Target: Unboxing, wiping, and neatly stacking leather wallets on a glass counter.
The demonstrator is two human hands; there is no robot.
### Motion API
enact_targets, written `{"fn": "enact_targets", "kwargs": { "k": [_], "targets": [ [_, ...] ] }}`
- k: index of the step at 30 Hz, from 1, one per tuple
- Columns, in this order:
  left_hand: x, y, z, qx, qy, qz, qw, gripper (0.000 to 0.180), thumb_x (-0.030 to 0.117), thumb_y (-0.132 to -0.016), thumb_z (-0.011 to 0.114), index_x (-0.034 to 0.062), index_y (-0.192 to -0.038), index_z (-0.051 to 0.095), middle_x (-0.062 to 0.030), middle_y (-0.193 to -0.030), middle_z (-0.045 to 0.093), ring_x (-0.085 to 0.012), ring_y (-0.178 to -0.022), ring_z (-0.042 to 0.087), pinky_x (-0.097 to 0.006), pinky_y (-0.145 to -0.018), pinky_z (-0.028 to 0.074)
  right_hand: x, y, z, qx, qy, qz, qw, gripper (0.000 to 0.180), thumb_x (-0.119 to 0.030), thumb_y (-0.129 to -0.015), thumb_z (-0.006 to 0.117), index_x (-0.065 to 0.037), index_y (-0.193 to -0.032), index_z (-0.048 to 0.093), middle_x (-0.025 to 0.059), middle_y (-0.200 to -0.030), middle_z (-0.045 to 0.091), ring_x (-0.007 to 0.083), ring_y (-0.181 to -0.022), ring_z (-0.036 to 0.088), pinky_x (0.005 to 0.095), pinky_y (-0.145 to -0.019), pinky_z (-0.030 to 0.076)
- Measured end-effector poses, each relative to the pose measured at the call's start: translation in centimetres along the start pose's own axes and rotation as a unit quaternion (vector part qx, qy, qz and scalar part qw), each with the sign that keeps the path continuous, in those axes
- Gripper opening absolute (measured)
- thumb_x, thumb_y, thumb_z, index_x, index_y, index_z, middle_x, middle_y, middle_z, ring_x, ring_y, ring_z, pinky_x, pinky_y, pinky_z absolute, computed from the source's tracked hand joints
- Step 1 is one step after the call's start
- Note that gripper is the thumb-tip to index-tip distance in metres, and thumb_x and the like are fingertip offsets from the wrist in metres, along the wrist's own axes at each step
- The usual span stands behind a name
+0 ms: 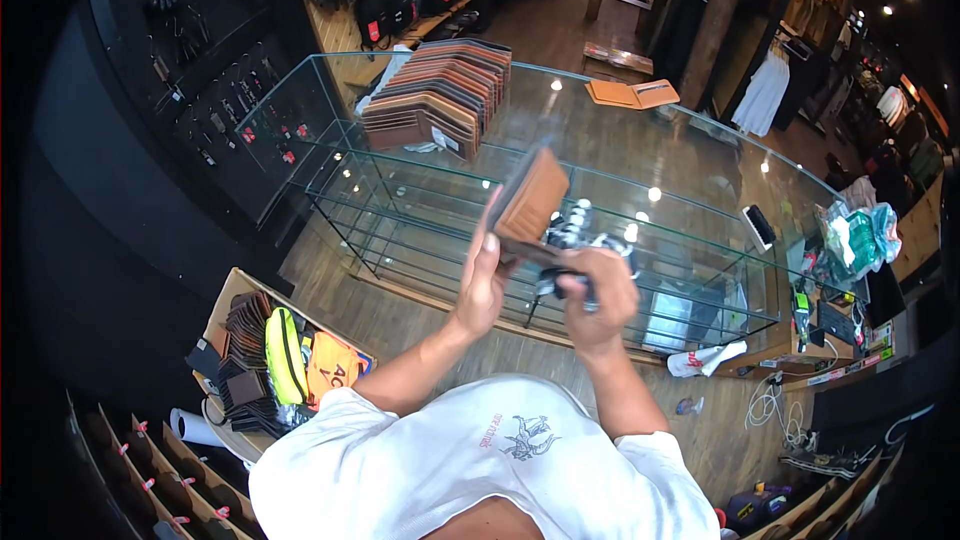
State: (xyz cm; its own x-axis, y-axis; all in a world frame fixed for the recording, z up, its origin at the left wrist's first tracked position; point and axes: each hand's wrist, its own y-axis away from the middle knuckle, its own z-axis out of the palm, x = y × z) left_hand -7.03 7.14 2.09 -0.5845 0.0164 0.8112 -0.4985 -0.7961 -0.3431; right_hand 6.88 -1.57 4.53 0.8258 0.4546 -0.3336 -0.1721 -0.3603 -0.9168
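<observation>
In the centre of the frame the person holds up a brown leather wallet with a dark edge (530,205) above a long glass display counter (700,170). The left hand (484,280) is closed on the lower left corner of this wallet, the thumb lying along its near side and the fingers behind it, so the wallet stands tilted with its flat brown face to the camera. The right hand (598,295) is just to the right and a little lower, curled into a loose fist around a small dark object (560,278); what this object is cannot be told, because it is blurred. The two hands are near one another and the dark object touches the bottom edge of the wallet.

In the upper middle of the frame a row of brown and dark leather wallets (440,90) stands upright on the glass top. To the right of it, near the top, an open tan wallet (632,93) lies flat on the glass. In the lower left an open cardboard box (225,305) stands on the wooden floor, filled with dark wallets (245,360) and with a yellow pouch (285,355) and an orange pouch (330,365).
</observation>
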Motion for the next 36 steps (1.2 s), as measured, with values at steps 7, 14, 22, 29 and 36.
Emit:
{"fn": "enact_targets", "kwargs": {
  "k": [7, 14, 22, 29, 36],
  "targets": [
    [2.5, -0.9, -4.5, 0.007, 0.031, -0.068, 0.997, 0.072, 0.044, -0.099, 0.054, 0.0088, -0.157, 0.028, -0.0100, -0.147, 0.047, -0.0213, -0.130, 0.051, -0.039, -0.102, 0.049, -1.0, 0.6, 3.4, -0.193, -0.291, 0.199, 0.916, 0.050, -0.040, -0.107, 0.051, 0.005, -0.100, 0.070, 0.0180, -0.099, 0.074, 0.0289, -0.096, 0.072, 0.0376, -0.088, 0.054],
    [6.4, -1.7, -10.0, -0.161, 0.065, -0.174, 0.969, 0.083, 0.040, -0.090, 0.052, 0.0033, -0.159, 0.027, -0.0155, -0.151, 0.047, -0.0249, -0.128, 0.054, -0.041, -0.098, 0.051, -0.2, -3.7, 4.2, -0.156, 0.009, 0.209, 0.965, 0.043, -0.026, -0.087, 0.079, -0.001, -0.120, 0.066, 0.0214, -0.113, 0.070, 0.0363, -0.104, 0.069, 0.0414, -0.092, 0.053],
    [8.0, -2.2, -14.8, -0.100, 0.163, -0.156, 0.969, 0.099, 0.082, -0.093, 0.034, 0.0124, -0.162, 0.022, -0.0181, -0.157, 0.039, -0.0357, -0.137, 0.050, -0.060, -0.105, 0.049, 0.9, -3.8, 7.5, -0.194, -0.014, 0.309, 0.931, 0.032, -0.030, -0.089, 0.077, 0.000, -0.096, 0.069, 0.0163, -0.079, 0.071, 0.0229, -0.074, 0.070, 0.0351, -0.072, 0.052],
    [8.3, -8.0, -18.1, 0.156, -0.371, 0.110, 0.909, 0.042, 0.010, -0.094, 0.072, -0.0020, -0.130, 0.054, -0.0137, -0.122, 0.066, -0.0181, -0.112, 0.065, -0.031, -0.093, 0.053, 1.3, -6.4, 15.0, -0.046, 0.018, 0.173, 0.984, 0.026, -0.023, -0.090, 0.077, 0.000, -0.100, 0.067, 0.0197, -0.093, 0.070, 0.0406, -0.086, 0.069, 0.0432, -0.074, 0.054],
    [5.1, -13.7, -21.9, 0.258, -0.568, 0.266, 0.735, 0.055, 0.017, -0.088, 0.079, 0.0018, -0.135, 0.054, -0.0166, -0.122, 0.058, -0.0294, -0.110, 0.061, -0.037, -0.091, 0.052, 4.5, -5.7, 20.9, -0.069, 0.043, 0.172, 0.982, 0.030, -0.014, -0.088, 0.076, -0.004, -0.111, 0.059, 0.0180, -0.105, 0.064, 0.0420, -0.094, 0.065, 0.0496, -0.077, 0.054]
  ]
}}
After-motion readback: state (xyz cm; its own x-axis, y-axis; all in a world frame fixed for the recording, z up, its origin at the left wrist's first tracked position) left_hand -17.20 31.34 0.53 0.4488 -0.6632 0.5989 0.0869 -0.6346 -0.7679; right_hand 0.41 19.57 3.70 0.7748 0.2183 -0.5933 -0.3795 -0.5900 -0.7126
